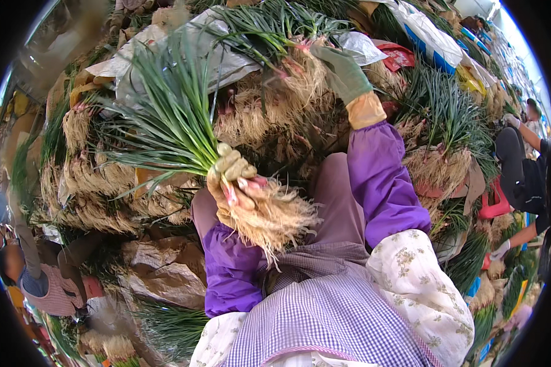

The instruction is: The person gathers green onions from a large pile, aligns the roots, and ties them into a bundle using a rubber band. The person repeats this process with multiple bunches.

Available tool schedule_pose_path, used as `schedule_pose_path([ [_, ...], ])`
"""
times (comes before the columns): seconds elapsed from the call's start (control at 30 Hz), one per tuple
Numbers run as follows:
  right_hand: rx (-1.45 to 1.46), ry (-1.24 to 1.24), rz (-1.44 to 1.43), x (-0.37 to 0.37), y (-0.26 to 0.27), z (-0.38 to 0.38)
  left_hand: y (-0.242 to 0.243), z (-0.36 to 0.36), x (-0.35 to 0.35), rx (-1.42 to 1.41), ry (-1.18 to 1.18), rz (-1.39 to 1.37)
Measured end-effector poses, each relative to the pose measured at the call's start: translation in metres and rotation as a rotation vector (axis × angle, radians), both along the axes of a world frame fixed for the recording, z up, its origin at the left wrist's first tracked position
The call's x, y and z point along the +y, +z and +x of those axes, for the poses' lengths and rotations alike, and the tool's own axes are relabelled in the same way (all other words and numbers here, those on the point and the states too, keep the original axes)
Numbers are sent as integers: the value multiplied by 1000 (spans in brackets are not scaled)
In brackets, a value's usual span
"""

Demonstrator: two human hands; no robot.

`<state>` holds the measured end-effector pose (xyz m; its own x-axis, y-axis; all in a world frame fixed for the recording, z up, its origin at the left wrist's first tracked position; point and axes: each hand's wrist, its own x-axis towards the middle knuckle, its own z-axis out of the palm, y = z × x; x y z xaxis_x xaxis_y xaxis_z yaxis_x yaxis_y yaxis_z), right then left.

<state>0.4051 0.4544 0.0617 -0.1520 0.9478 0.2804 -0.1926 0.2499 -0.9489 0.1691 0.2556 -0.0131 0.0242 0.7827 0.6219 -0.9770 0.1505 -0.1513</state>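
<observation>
My left hand (233, 172), in a soiled tan glove, grips a bunch of long-leaved green plants (179, 114) with reddish stem bases and pale stringy roots. The leaves point up and to the left, and the roots (280, 215) hang over my lap. My right hand (340, 69), in a greenish glove with an orange cuff, reaches to the heap ahead and touches the reddish bases of more such plants (303, 73); whether its fingers are closed on them cannot be seen. Purple sleeves cover both forearms.
Rooted plants lie piled ahead, at the left (101, 174) and at the right (441, 165). A whitish plastic sheet (234, 69) partly covers the heap ahead. Crumpled brown sacking (165, 270) lies beside my left knee. People sit at far left (50, 284) and far right, near a red stool (496, 202).
</observation>
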Motion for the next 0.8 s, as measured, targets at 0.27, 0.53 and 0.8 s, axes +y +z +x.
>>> schedule_pose_path([
  [0.27,-181,-172,221,-118,12,-30,13,13,14,466,67,-475],
  [0.53,-666,222,420,-135,-7,-50,5,-4,51,628,24,-395],
  [0.8,-504,399,-317,-76,-3,-118,0,-10,41,277,-244,-352],
])
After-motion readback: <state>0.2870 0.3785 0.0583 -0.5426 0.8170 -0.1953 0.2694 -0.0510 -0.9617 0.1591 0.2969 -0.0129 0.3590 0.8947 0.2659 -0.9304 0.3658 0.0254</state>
